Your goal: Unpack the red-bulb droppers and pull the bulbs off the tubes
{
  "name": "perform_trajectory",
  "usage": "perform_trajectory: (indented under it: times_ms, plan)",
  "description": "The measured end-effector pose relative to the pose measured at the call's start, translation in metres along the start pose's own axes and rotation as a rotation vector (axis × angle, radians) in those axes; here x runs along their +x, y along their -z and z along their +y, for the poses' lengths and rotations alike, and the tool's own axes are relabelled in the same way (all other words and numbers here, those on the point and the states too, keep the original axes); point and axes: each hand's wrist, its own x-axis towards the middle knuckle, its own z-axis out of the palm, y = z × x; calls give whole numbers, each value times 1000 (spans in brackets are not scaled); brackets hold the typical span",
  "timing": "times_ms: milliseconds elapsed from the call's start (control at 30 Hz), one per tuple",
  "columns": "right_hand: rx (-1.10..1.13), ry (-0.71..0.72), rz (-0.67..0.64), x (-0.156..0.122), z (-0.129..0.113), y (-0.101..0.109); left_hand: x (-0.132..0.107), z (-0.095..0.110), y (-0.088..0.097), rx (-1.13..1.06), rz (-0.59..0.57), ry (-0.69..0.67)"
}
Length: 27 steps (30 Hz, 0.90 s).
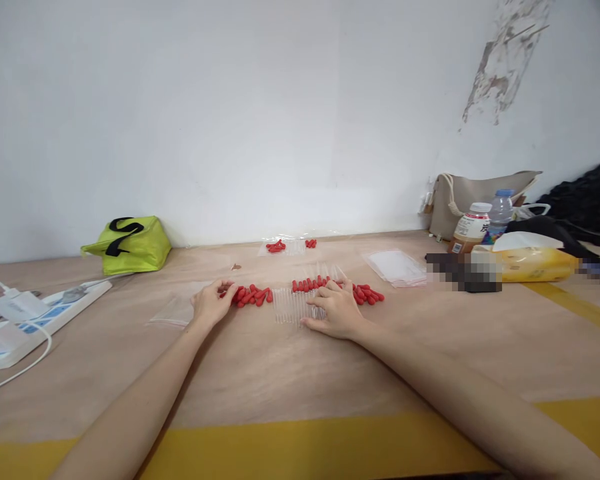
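Observation:
A row of clear plastic tubes [291,305] lies on the brown table [280,373], with red caps [307,285] along its far edge. My right hand [336,311] rests on the tubes' right end, fingers curled and pressed on them. More loose red caps [254,295] lie in a small heap to the left. My left hand [211,301] sits at that heap, its fingers pinched at the caps; what is between them is hidden. Further red caps [369,294] lie right of my right hand.
A lime-green bag [130,245] stands at the back left, a power strip with white cable [40,313] at the left edge. Clear bags [397,267] with a few red caps [276,247], two bottles [473,227], a yellow tissue pack [530,261] and a beige bag [475,193] lie behind.

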Motion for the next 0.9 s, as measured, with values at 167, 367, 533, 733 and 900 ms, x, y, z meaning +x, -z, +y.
perform_trajectory:
  times_ms: [167, 367, 533, 733, 900]
  plan:
    - [-16, 4, -14, -1, 0, -2, 0, -2, 1, -6, 35, 7]
    - [-19, -18, 12, -1, 1, 2, -3, 1, 3, 49, 216, -48]
    - [-59, -103, 73, 0, 21, 16, -22, 33, 8, 125, 389, -352]
    - [-117, -198, 144, -15, 47, 25, -33, 91, -9, 238, 78, -571]
    - [-95, -236, 207, -29, 49, 19, -2, 125, -42, 305, -259, -223]
